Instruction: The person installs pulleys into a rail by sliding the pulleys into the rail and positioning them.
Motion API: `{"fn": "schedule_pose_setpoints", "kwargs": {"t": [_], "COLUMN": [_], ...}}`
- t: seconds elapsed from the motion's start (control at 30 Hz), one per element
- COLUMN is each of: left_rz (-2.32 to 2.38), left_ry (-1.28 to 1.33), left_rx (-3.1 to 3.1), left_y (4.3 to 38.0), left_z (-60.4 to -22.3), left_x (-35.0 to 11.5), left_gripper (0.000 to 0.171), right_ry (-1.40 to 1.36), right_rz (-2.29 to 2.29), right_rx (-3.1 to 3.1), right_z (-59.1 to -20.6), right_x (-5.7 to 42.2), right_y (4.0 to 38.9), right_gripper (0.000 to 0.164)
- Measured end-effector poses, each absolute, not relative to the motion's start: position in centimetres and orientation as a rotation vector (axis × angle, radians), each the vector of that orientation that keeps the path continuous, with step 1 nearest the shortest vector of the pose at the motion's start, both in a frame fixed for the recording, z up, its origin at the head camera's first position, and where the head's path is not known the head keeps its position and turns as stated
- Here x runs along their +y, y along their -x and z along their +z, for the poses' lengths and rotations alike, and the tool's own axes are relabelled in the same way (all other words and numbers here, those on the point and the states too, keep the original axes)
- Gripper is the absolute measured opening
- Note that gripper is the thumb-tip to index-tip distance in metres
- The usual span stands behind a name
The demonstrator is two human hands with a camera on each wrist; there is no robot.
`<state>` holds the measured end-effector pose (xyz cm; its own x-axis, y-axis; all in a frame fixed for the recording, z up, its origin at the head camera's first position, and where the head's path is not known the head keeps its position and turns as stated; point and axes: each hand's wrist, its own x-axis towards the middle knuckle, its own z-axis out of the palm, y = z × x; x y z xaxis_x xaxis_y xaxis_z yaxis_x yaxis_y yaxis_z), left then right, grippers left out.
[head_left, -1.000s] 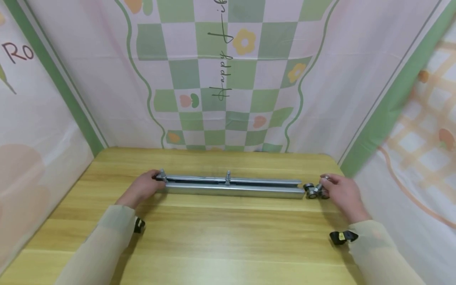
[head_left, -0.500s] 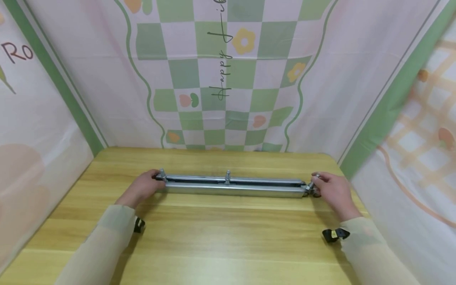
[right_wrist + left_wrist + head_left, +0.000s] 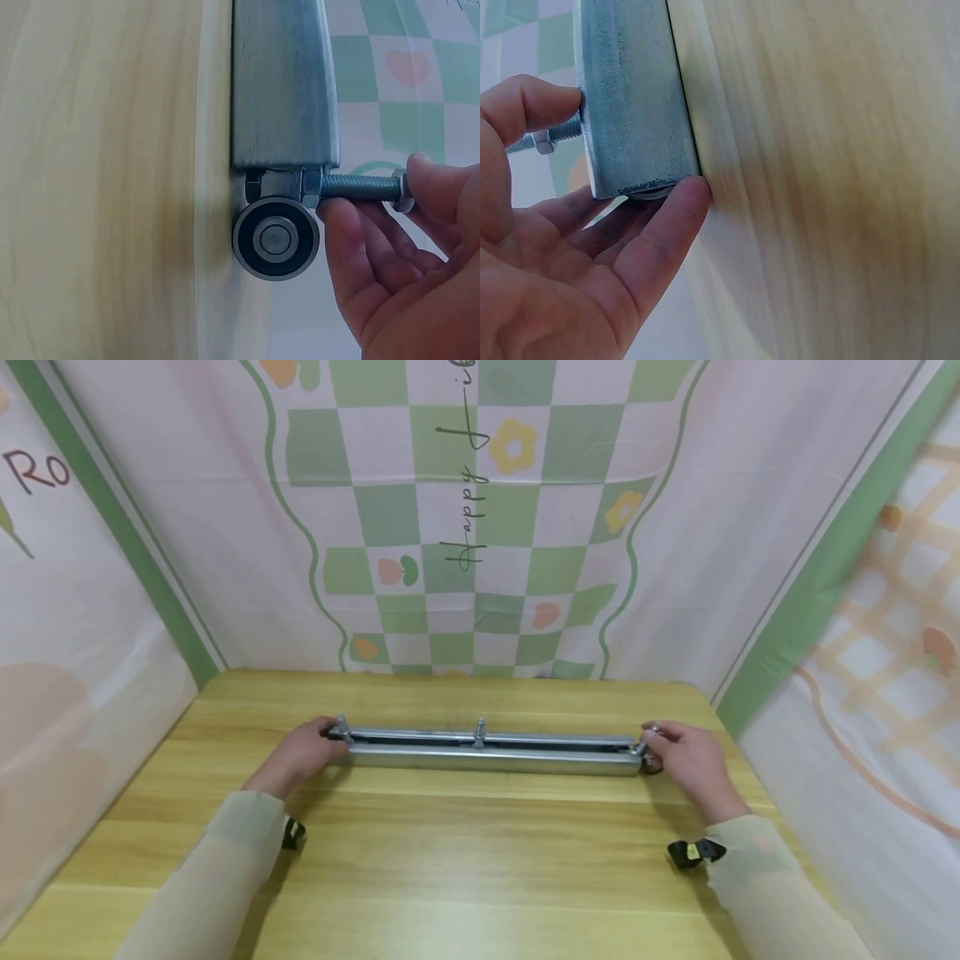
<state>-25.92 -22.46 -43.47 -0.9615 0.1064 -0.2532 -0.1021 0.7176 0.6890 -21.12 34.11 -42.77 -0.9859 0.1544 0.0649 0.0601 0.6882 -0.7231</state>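
Observation:
A long galvanized channel rail (image 3: 487, 762) lies across the wooden table with its slot facing up. My left hand (image 3: 300, 753) grips its left end; in the left wrist view the thumb is at the upper edge and fingertips at the end and lower corner. A threaded bolt (image 3: 566, 133) stands up beside that thumb. With my right hand (image 3: 693, 764) I pinch the upright bolt (image 3: 360, 187) of a roller trolley at the rail's right end. One trolley wheel (image 3: 275, 238) shows outside the opening; the trolley's front part is hidden inside the rail.
Another upright bolt (image 3: 480, 732) rises from the slot near the rail's middle. The wooden table (image 3: 465, 860) extends in front of the rail. A patterned cloth (image 3: 480, 527) hangs behind the table, with more cloth at both sides.
My right hand has moved left with the roller trolley, from just outside the rail's right end to partly inside it. My left hand and the rail have stayed in place.

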Motion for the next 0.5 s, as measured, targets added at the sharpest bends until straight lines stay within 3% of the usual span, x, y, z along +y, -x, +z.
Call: {"fn": "schedule_pose_setpoints", "kwargs": {"t": [0.33,0.5], "left_rz": [1.086,1.086], "left_ry": [-0.024,-0.024], "left_rx": [2.663,2.665], "left_y": [25.99,25.97], "left_z": [-43.61,-43.6], "left_x": [-22.58,-22.61], "left_gripper": [0.074,0.074], "right_ry": [0.012,-0.019], "right_rz": [0.987,0.943], "right_rx": [-2.822,-2.752], "right_z": [-42.79,-42.5], "right_x": [33.66,33.42], "right_y": [20.95,20.8], "right_gripper": [0.06,0.048]}}
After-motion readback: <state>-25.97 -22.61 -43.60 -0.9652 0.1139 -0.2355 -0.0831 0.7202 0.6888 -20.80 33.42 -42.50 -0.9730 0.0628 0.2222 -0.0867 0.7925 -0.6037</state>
